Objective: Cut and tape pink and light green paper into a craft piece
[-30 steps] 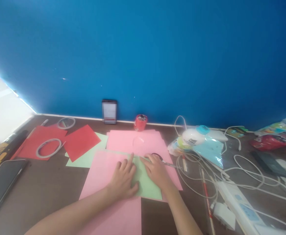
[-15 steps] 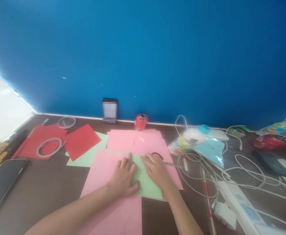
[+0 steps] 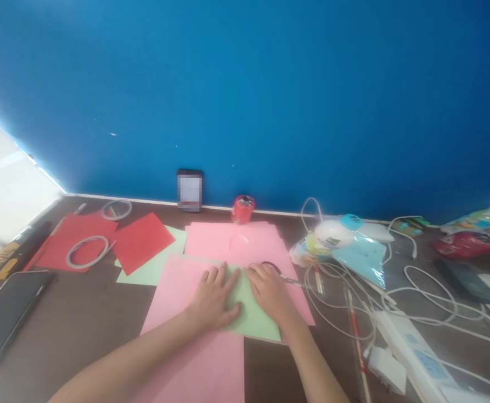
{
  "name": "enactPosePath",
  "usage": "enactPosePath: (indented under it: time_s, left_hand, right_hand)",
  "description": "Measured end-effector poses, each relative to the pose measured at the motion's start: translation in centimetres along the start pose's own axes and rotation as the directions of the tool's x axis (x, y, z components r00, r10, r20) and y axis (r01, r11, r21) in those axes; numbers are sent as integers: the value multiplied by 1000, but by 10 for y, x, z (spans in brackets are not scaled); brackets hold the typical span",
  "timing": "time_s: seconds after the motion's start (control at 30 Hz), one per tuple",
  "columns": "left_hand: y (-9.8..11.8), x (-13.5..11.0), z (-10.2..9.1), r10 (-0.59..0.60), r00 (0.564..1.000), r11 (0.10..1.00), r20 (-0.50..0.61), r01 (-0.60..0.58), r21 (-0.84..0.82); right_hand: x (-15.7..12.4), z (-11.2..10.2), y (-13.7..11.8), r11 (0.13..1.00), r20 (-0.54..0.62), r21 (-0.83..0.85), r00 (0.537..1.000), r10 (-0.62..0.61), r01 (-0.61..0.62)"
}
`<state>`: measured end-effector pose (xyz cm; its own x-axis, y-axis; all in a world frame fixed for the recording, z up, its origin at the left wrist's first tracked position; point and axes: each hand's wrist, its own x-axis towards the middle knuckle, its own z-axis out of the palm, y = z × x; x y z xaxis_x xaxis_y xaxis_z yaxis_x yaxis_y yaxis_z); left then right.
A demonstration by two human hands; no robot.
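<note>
My left hand (image 3: pixel 215 299) and right hand (image 3: pixel 270 291) press flat, open and gripping nothing, on the pale green paper sheet (image 3: pixel 255 319) lying on a pink paper sheet (image 3: pixel 177 285). Compared with before, my left forefinger is drawn back.

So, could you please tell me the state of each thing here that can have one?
Light green paper sheet: flat on the large pink paper sheet, pressed under both hands.
Left hand: open, palm down.
Right hand: open, fingers down.
Black-handled metal scissors: lying beside the right hand.
Black smartphone: flat, screen dark.
Grey cable: coiled on red paper.
</note>
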<state>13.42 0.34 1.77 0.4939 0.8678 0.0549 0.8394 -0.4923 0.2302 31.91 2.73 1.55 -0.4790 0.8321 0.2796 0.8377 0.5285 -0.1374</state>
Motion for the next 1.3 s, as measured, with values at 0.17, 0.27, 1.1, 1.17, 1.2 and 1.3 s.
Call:
enactPosePath:
  time_s: [0.17,0.27,1.1,1.17,1.2,1.3]
  left_hand:
    - [-1,3,5,-23,1000,1000,-9,23,-8]
    - [-2,3,7,-19,1000,1000,-15,18,-12]
    - [11,9,17,-133,990,990,-41,135,41]
    - [10,9,17,-133,990,990,-41,135,40]
    - [10,9,17,-134,990,990,-43,135,40]
    - [10,9,17,-132,990,990,-44,134,39]
  right_hand:
    - [2,0,-1,1000,-15,-4,1000,3,-4]
    - [3,1,0,1000,-24,-17,1000,-1,1]
    - [-8,-12,33,881,99,69,882,461,-468]
    - [-7,-15,34,883,137,57,880,455,-466]
    - [-8,-16,34,880,154,53,875,460,-472]
    - [-8,-22,34,870,209,49,857,471,-490]
